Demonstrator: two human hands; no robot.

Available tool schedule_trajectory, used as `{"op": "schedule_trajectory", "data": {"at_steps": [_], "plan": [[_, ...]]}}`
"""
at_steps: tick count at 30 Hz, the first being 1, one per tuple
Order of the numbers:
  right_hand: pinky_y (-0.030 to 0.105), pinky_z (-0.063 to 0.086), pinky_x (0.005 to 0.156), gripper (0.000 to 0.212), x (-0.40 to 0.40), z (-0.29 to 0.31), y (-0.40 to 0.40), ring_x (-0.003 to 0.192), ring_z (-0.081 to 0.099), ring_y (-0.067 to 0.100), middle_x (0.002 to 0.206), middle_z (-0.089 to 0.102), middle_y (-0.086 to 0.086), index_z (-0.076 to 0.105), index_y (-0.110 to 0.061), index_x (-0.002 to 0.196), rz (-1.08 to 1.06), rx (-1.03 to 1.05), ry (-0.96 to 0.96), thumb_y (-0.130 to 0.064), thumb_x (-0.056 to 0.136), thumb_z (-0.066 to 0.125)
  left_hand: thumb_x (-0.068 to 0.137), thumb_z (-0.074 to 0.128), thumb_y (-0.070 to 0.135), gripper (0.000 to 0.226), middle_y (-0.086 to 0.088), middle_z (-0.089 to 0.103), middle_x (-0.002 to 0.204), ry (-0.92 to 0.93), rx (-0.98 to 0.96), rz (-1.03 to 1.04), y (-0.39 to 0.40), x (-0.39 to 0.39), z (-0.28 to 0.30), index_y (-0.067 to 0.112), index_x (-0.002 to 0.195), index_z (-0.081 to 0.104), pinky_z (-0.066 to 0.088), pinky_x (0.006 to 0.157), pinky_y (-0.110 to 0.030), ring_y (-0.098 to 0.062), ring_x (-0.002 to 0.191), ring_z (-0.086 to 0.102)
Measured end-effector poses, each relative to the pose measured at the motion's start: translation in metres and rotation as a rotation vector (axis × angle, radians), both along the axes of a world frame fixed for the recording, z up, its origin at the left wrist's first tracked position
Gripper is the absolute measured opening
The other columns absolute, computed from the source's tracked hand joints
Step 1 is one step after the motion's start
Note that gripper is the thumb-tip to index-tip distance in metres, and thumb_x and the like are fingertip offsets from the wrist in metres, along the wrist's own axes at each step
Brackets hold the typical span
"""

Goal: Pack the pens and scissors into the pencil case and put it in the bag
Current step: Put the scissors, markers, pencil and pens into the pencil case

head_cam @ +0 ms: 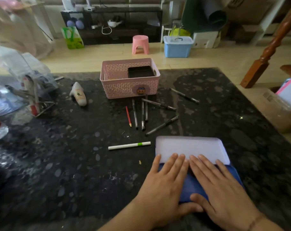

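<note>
The pencil case lies open at the table's near right: its pale inner half (191,147) lies flat beyond, and its blue half (191,185) is nearer me. My left hand (166,180) and my right hand (221,189) lie side by side, flat on the blue half, fingers straight and pointing away. Several dark pens (143,114) are scattered in front of the pink basket. One more pen (184,95) lies to the right. A red pencil (128,116) and a white marker with a green band (129,145) lie loose. I cannot pick out scissors.
A pink perforated basket (114,87) holding a black box (141,72) stands mid-table. A white shoe-shaped object (79,95) lies to its left. Clear plastic bags and clutter (16,90) fill the left edge. A cardboard box (281,110) is at the right. A green bag (73,38) stands on the floor.
</note>
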State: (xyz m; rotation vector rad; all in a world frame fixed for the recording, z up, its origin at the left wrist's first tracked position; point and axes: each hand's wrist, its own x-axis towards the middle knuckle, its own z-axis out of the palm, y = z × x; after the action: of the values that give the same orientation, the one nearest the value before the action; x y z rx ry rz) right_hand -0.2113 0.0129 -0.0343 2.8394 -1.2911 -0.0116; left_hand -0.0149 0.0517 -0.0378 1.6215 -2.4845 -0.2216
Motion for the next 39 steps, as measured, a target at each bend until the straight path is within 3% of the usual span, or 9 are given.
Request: {"op": "schedule_trajectory", "data": {"at_steps": [7, 9, 15, 20, 27, 30, 33, 37, 39], "plan": [[0.037, 0.006, 0.112, 0.081, -0.051, 0.008, -0.007, 0.142, 0.015, 0.008, 0.159, 0.010, -0.009, 0.021, -0.019, 0.148, -0.201, 0.120, 0.149, -0.071, 0.087, 0.020, 0.081, 0.025, 0.084, 0.097, -0.006, 0.041, 0.149, -0.024, 0.003, 0.066, 0.002, 0.021, -0.008, 0.011, 0.142, 0.045, 0.017, 0.102, -0.058, -0.026, 0.138, 0.036], [0.037, 0.001, 0.114, 0.083, -0.058, 0.014, -0.012, 0.145, 0.009, 0.008, 0.159, 0.016, -0.010, 0.020, -0.020, 0.149, -0.218, 0.114, 0.140, -0.073, 0.086, 0.018, 0.080, 0.023, 0.086, 0.098, -0.005, 0.046, 0.147, -0.041, 0.006, 0.061, 0.000, 0.025, -0.008, 0.012, 0.140, 0.048, 0.023, 0.103, -0.060, -0.026, 0.135, 0.041], [0.032, 0.031, 0.108, 0.049, 0.058, 0.050, -0.102, 0.133, 0.036, 0.010, 0.140, 0.046, -0.013, 0.045, -0.031, 0.137, -0.156, -0.048, -0.336, -0.048, 0.091, 0.043, 0.075, 0.033, 0.085, 0.102, -0.001, 0.022, 0.159, 0.035, 0.196, 0.029, -0.005, 0.030, 0.001, 0.018, 0.150, 0.024, 0.014, 0.109, -0.068, -0.028, 0.146, 0.013], [0.037, 0.044, 0.094, 0.027, 0.122, 0.034, -0.192, 0.116, 0.042, 0.015, 0.126, 0.054, -0.012, 0.063, -0.034, 0.115, -0.080, 0.078, -0.007, -0.036, 0.088, 0.060, 0.075, 0.054, 0.076, 0.108, 0.011, -0.009, 0.160, 0.034, 0.303, 0.028, -0.006, 0.039, 0.020, 0.031, 0.151, -0.007, -0.019, 0.111, -0.056, -0.017, 0.145, -0.017], [0.037, 0.043, 0.084, 0.021, 0.102, 0.032, -0.198, 0.108, 0.045, 0.019, 0.115, 0.060, -0.006, 0.063, -0.029, 0.107, 0.219, -0.090, 0.217, -0.036, 0.087, 0.060, 0.077, 0.032, 0.084, 0.092, 0.017, 0.002, 0.158, 0.153, 0.281, 0.113, -0.003, 0.041, 0.030, 0.037, 0.150, 0.004, -0.013, 0.115, -0.054, -0.008, 0.143, -0.015], [0.029, 0.045, 0.078, 0.013, 0.079, 0.047, -0.158, 0.091, 0.053, 0.022, 0.097, 0.062, 0.005, 0.069, -0.018, 0.095, 0.002, -0.097, -0.362, -0.024, 0.084, 0.066, 0.081, 0.038, 0.074, 0.066, 0.016, 0.043, 0.139, 0.461, 0.035, 0.320, -0.003, 0.034, 0.027, 0.037, 0.135, 0.045, 0.027, 0.112, -0.044, -0.010, 0.135, 0.027], [0.025, 0.048, 0.059, 0.006, 0.064, 0.075, -0.073, 0.063, 0.055, 0.016, 0.070, 0.062, 0.003, 0.066, -0.013, 0.092, -0.338, 0.483, -1.151, -0.014, 0.086, 0.065, 0.077, 0.048, 0.068, 0.049, 0.020, 0.062, 0.113, 0.979, 0.096, 0.484, -0.005, 0.018, 0.037, 0.041, 0.117, 0.058, 0.047, 0.090, -0.025, 0.002, 0.107, 0.054], [0.033, 0.052, 0.055, 0.007, 0.041, 0.077, 0.005, 0.058, 0.064, 0.026, 0.068, 0.070, 0.015, 0.064, -0.009, 0.085, -0.272, 0.696, -1.177, -0.003, 0.080, 0.065, 0.079, 0.071, 0.018, 0.016, 0.002, 0.076, 0.084, 1.386, 0.295, 0.418, -0.006, 0.002, 0.052, 0.017, 0.095, 0.073, 0.055, 0.072, -0.020, -0.007, 0.079, 0.071], [0.033, 0.051, 0.052, 0.008, 0.025, 0.069, 0.016, 0.055, 0.061, 0.030, 0.067, 0.069, 0.020, 0.065, -0.007, 0.079, -0.370, 0.741, -1.298, -0.003, 0.073, 0.068, 0.070, 0.075, 0.015, 0.017, -0.005, 0.076, 0.075, 1.461, 0.405, 0.362, -0.003, 0.002, 0.052, 0.013, 0.086, 0.073, 0.054, 0.066, -0.019, -0.012, 0.068, 0.071]]}}
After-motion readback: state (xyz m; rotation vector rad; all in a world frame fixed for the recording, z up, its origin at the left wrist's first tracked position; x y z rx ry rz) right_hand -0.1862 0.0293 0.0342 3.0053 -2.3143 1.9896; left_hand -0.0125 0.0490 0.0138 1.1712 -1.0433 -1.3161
